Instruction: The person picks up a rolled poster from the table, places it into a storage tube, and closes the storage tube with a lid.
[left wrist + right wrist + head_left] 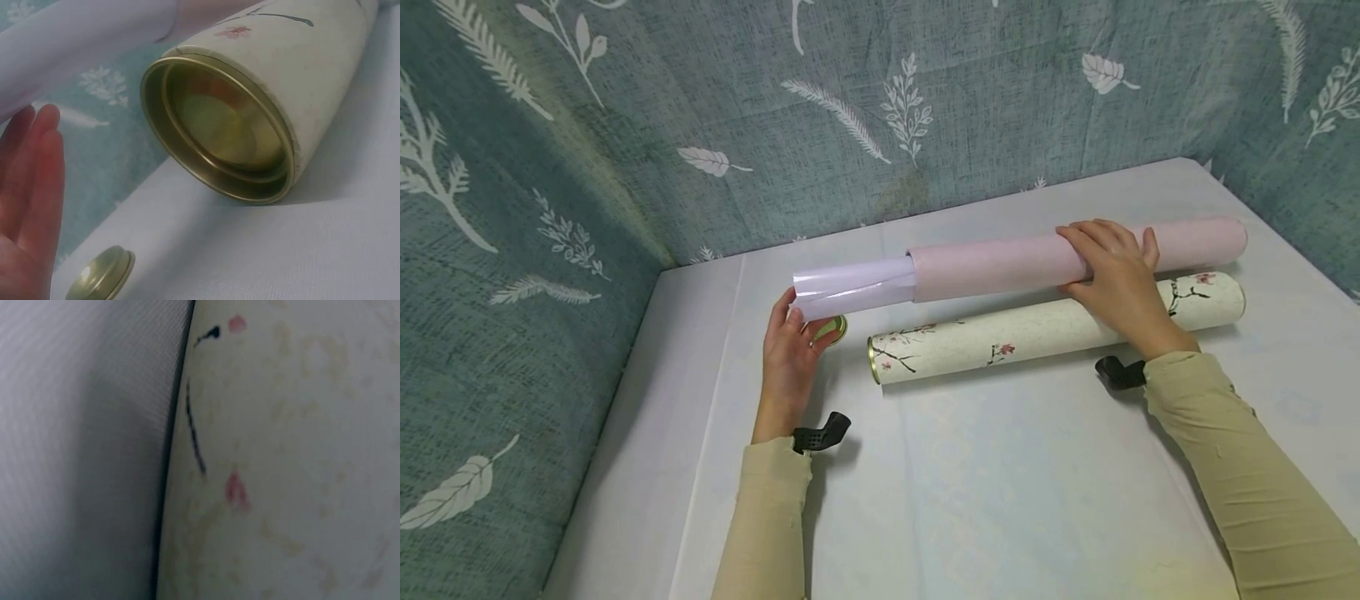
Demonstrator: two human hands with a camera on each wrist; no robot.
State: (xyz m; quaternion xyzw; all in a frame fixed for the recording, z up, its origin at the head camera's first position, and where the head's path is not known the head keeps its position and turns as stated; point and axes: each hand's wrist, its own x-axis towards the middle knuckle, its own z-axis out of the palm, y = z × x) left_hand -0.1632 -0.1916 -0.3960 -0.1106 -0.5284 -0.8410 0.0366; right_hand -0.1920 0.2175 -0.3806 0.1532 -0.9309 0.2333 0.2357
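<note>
The pink roll lies just behind the flowered tube, white paper sticking from its left end. The right hand wraps its middle; the left hand, fingers straight, meets the paper's end above the lid.

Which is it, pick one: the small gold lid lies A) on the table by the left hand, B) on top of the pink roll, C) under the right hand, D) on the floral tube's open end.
A: the gold lid lies on the table beside the left hand, apart from the floral tube, whose end is open.
</note>
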